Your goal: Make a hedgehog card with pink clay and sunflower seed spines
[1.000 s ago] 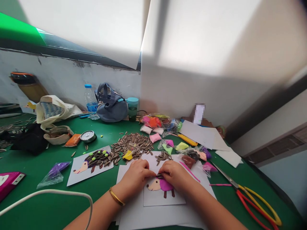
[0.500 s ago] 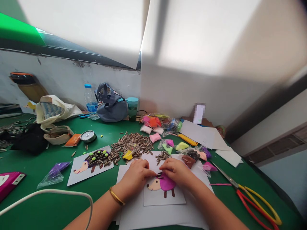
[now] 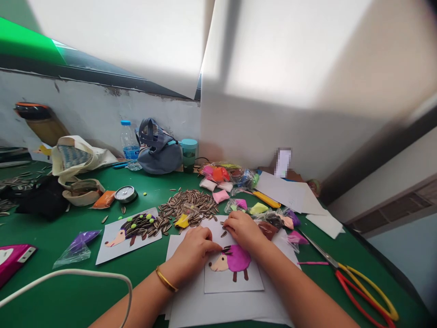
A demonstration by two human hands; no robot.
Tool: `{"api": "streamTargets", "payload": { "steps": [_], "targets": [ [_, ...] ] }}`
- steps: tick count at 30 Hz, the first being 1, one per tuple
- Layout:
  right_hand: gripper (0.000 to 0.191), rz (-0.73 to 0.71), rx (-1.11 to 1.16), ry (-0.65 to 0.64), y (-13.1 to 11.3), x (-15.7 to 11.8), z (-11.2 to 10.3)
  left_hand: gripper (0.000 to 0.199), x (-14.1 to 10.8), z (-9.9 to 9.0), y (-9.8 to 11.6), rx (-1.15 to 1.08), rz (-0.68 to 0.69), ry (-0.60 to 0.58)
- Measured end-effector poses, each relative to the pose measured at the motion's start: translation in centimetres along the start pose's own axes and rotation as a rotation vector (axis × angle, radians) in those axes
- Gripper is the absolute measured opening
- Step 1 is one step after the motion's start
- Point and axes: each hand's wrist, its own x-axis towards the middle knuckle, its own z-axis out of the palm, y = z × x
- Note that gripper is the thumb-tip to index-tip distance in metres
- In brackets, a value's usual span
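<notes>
Well, both bare hands work over a white card point(image 3: 218, 284) bearing a clay hedgehog point(image 3: 237, 258), which lies near the person on loose sheets of paper. The left hand point(image 3: 194, 248) is spread low, its fingertips point(image 3: 216, 246) at the hedgehog's purple back, beside a few striped sunflower seeds point(image 3: 227, 249). The right hand point(image 3: 244, 230) sits just farther away, fingers curled loosely downward; whether either hand pinches a seed, I cannot tell from this angle. Farther off lies a heap of seeds point(image 3: 187, 203), with a seed-covered hedgehog card point(image 3: 128, 237) to the left and red-and-yellow scissors point(image 3: 355, 287) to the right.
</notes>
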Motion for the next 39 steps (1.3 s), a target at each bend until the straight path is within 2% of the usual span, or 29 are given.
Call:
{"api": "streamTargets", "payload": {
  "steps": [9,14,21,25,32,39],
  "targets": [
    [0.013,0.054,0.007,-0.027,0.2,-1.3,-1.0,0.033,0.2,-0.2,0.2,0.009,-0.013,-0.023],
    [0.016,0.087,0.099,0.015,-0.2,-1.7,-1.6,0.033,0.1,-0.2,0.2,0.004,-0.01,-0.019],
    [0.019,0.122,0.341,0.01,-0.8,-5.2,-1.6,0.033,0.1,-0.1,0.1,0.004,-0.016,-0.019],
    [0.024,0.185,0.391,0.007,-1.2,-6.6,-1.3,0.031,0.3,-0.1,0.1,-0.003,-0.013,-0.025],
    [0.018,0.124,0.319,0.027,-1.8,-6.4,-1.5,0.032,0.1,-0.2,0.2,0.0,-0.016,-0.025],
    [0.016,0.136,0.314,0.042,-2.1,-6.2,-1.3,0.032,0.1,-0.2,0.2,-0.005,-0.022,-0.029]
  ]
}}
